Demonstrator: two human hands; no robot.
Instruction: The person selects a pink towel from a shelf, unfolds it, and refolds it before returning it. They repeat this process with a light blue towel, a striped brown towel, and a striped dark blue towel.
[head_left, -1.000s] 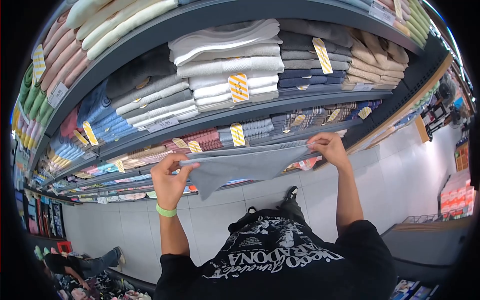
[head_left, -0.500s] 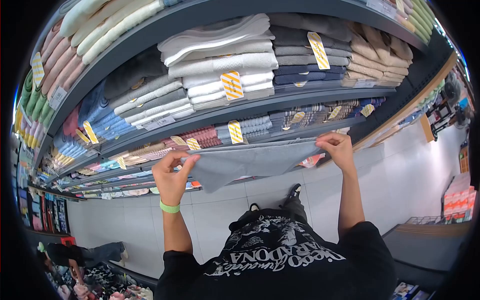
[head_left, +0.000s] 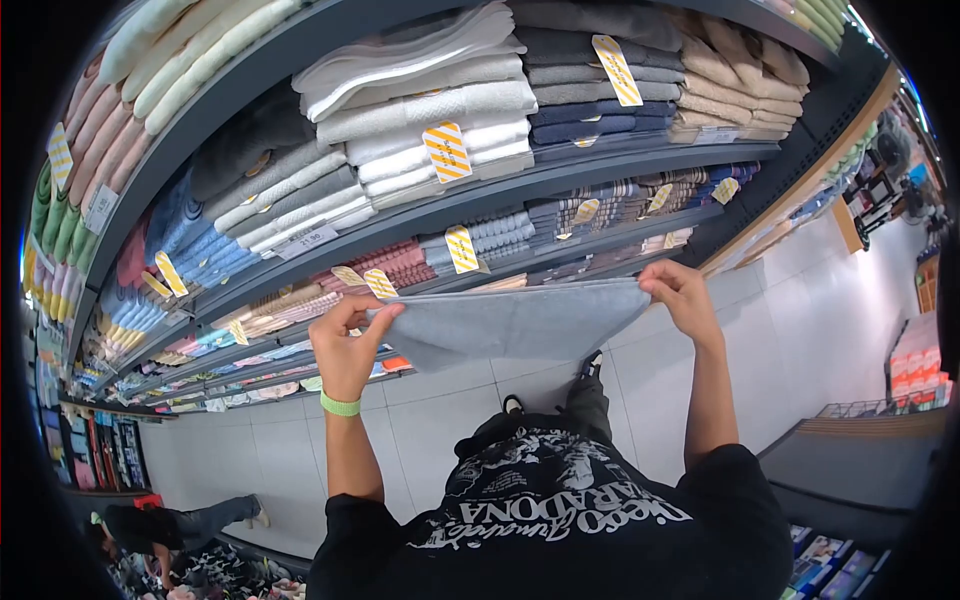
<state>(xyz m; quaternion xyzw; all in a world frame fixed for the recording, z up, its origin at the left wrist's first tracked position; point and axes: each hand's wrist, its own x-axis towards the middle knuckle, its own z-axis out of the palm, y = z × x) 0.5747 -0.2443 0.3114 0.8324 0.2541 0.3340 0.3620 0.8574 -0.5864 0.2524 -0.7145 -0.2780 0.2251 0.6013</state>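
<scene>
A grey towel [head_left: 515, 325] stretches between my two hands, folded along its top edge and hanging down in front of the shelves. My left hand [head_left: 347, 345], with a light green band on its wrist, pinches the towel's left corner between thumb and fingers. At the opposite corner my right hand [head_left: 682, 300] pinches the top edge the same way. Behind the cloth, the lower shelf holds folded towels, among them a blue-grey stack [head_left: 480, 245] with a striped tag. Part of the lower shelving is hidden by the towel.
Above stand stacks of white towels [head_left: 425, 110], dark grey and navy towels [head_left: 600, 95] and beige towels [head_left: 740, 95]. A grey shelf edge [head_left: 560, 165] curves across. Tiled floor [head_left: 440, 400] lies below. Another person [head_left: 150, 525] bends over goods at the lower left.
The towel has tilted so more of its face shows, and its lower edge has risen slightly. Both hands keep their pinch. The view has shifted a little, with the shelves now further up and left.
</scene>
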